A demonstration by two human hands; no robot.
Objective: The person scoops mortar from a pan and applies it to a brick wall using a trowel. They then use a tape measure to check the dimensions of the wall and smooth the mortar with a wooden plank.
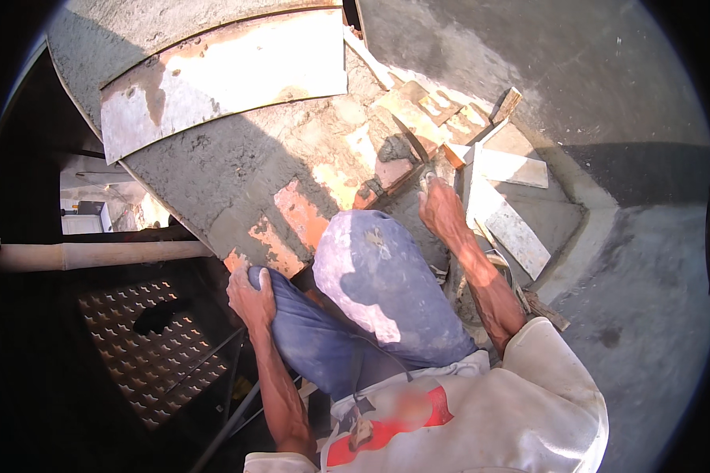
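My right hand (440,203) is closed round the handle of a trowel. The trowel's thin dark blade (408,135) points up and left, and a lump of grey mortar (394,148) lies beside it. Below the blade, a mortar-smeared brick piece (368,191) sits at the edge of the laid bricks (300,209), which are orange and partly coated with mortar. My left hand (252,301) is at the near left end of the row, its bent fingers by a brick end (235,259) and its thumb against my blue trouser knee. What those fingers grip is hidden.
A pale board (229,67) lies across the wet mortar (213,158). White-coated wooden strips (513,229) are piled right of my right hand. A grey plastered wall (631,118) rises on the right. At left are a bamboo pole (134,255) and, below, a perforated metal plate (146,339).
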